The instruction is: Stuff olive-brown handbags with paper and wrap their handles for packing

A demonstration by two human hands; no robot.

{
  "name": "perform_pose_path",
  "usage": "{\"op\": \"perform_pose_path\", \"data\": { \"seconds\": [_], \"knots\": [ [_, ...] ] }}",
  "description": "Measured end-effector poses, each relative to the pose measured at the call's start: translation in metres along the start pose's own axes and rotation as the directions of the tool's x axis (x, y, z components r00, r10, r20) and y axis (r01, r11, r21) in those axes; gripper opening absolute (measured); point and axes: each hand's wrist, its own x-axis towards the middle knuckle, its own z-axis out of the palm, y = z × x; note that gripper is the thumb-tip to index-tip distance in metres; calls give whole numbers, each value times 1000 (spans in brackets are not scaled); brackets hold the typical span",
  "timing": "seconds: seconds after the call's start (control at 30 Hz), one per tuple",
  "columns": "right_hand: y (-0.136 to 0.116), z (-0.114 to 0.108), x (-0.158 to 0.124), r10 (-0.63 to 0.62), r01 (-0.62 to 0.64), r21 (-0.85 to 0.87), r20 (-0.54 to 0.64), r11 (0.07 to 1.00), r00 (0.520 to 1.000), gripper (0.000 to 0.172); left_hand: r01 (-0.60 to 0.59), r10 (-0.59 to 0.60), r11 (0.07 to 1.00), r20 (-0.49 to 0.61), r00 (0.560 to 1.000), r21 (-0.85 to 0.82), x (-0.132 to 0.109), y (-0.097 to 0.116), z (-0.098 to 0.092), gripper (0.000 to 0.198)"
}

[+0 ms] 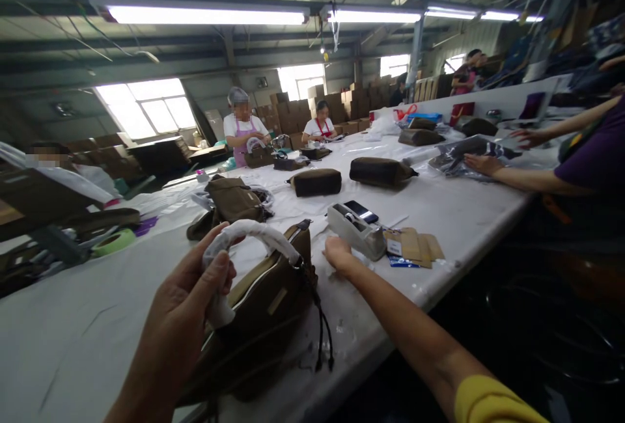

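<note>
The left hand has its grip closed around the white paper-wrapped handle. The thumb and fingers pinch the soft white wrap at the near end of the handle. The handle belongs to a brown cloth handbag that lies on its side on the white counter, right in front of the person. A black cord hangs off the bag near the counter's edge.

The right hand rests on the counter just beside a grey tape holder. Its fingers curl under, so I cannot tell if its grip is open or holding something.

The work in hand looks like covering the bag's handle with white wrap. The wrap looks loose where the left hand pinches it, so it needs a tight pinch there, and tape would hold it shut.

A dark phone lies behind the tape holder, and brown paper tags lie beside it. More brown bags sit farther along the counter. Another person's hands touch a clear plastic sheet on the right. More people work at the far end.
</note>
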Motion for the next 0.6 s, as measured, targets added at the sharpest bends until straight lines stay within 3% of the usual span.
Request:
{"op": "perform_pose_path", "data": {
  "seconds": [0.33, 0.6],
  "knots": [
    [5, -19, -12, 56, -51, -74, 75, 996, 996, 21, -73, 73, 997, 43, 996, 14, -3, -2, 8, 58],
    [4, -44, -22, -7, 7, 19, 15, 1000, 1000, 20, -47, 48, 998, 35, 998, -33, -5, -3, 10, 60]
  ]
}}
